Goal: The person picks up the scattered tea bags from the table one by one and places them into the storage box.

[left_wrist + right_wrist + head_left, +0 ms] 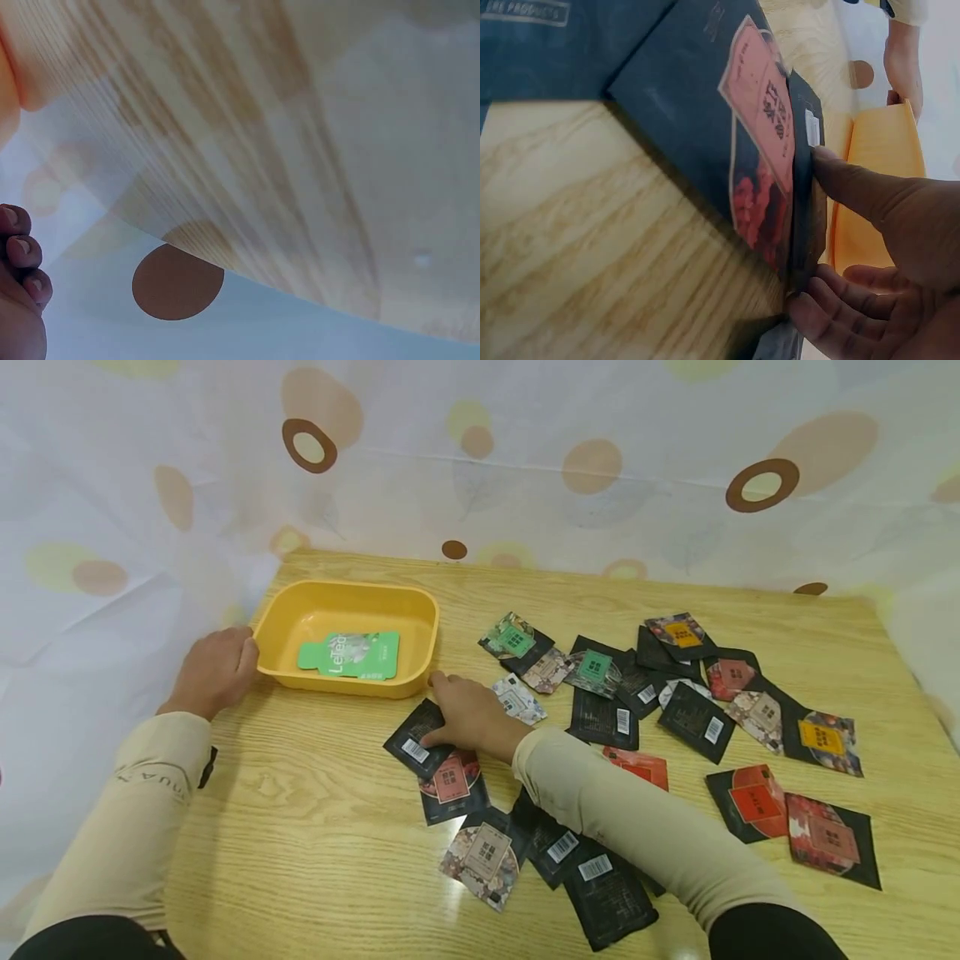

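Note:
My right hand pinches a black tea sachet, barcode side showing. In the right wrist view its thumb presses on that sachet, with the fingers at its other edge. Partly under it lies a sachet with a pink label. My left hand holds the left rim of a yellow plastic tray, fingers curled. A green LeTea packet lies inside the tray. In the left wrist view only some curled fingertips show at the edge.
Many sachets lie scattered and overlapping on the wooden table, including a white one by the right hand and a beige-labelled one nearer the front. Some sit beneath the right forearm. A patterned cloth hangs behind.

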The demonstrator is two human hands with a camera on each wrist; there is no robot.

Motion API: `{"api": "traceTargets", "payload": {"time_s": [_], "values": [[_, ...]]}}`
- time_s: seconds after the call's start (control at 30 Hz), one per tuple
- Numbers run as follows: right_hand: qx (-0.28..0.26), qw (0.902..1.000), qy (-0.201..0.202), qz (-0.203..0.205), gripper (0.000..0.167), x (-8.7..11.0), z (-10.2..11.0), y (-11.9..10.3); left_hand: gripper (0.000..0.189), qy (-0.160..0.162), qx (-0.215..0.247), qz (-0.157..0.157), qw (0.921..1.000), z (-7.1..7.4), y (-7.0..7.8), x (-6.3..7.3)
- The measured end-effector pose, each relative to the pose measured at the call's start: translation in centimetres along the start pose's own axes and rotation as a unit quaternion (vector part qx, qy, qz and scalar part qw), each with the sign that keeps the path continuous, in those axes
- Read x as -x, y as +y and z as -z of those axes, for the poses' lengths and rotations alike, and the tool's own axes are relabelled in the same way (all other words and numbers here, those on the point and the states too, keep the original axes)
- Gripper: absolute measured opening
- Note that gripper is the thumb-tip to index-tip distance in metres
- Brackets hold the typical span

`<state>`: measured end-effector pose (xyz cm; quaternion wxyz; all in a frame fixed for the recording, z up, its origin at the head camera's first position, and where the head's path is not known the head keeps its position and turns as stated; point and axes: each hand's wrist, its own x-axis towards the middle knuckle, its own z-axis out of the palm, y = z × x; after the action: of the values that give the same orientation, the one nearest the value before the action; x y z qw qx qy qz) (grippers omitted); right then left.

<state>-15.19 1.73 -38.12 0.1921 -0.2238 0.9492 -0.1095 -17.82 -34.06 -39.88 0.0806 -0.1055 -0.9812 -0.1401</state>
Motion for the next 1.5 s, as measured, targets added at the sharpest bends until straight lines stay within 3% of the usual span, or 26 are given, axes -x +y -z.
{"api": "traceTargets", "payload": {"time_s": [0.23,0.37,0.47,0.57,0.63,0.77,0.83,1.0,1.17,1.37,1.5], "values": [[-0.045,0.9988,-0.008,-0.017,0.063,-0.1,0.0,0.9,0.037,-0.001,-0.010,0.005,0.9999,0.1,0.2,0.0],[-0.102,0.9947,0.002,-0.015,0.054,0.0,0.1,1.8,0.038,-0.015,-0.018,0.008,0.9997,0.3,0.2,-0.1],[-0.161,0.9869,-0.003,0.006,0.034,0.1,0.3,2.6,0.038,-0.031,-0.009,0.009,0.9994,0.5,0.2,-0.2],[-0.236,0.9698,-0.040,0.045,0.016,0.1,0.4,3.4,0.038,-0.047,0.002,0.013,0.9988,0.5,0.2,-0.3],[-0.296,0.9495,-0.083,0.059,0.014,0.1,0.5,3.9,0.039,-0.053,0.005,0.017,0.9984,0.5,0.2,-0.2],[-0.388,0.9091,-0.142,0.052,0.012,0.2,0.9,4.5,0.038,-0.058,0.015,0.020,0.9980,0.4,0.2,-0.1],[-0.416,0.8959,-0.149,0.045,0.013,0.3,1.2,4.6,0.039,-0.063,0.021,0.025,0.9975,0.5,0.2,-0.1],[-0.467,0.8725,-0.140,0.034,0.013,0.6,2.5,4.4,0.040,-0.072,0.029,0.031,0.9965,0.6,0.3,-0.2],[-0.513,0.8494,-0.121,0.010,0.014,0.2,3.9,4.0,0.040,-0.058,0.018,0.023,0.9979,0.7,0.3,-0.4],[-0.560,0.8254,-0.057,-0.039,0.018,-1.0,5.3,3.0,0.039,-0.032,0.002,0.002,0.9995,0.6,0.2,-0.6],[-0.581,0.8091,-0.020,-0.087,0.029,-2.4,5.2,1.8,0.038,-0.035,0.002,-0.001,0.9994,0.4,0.1,-0.3]]}}
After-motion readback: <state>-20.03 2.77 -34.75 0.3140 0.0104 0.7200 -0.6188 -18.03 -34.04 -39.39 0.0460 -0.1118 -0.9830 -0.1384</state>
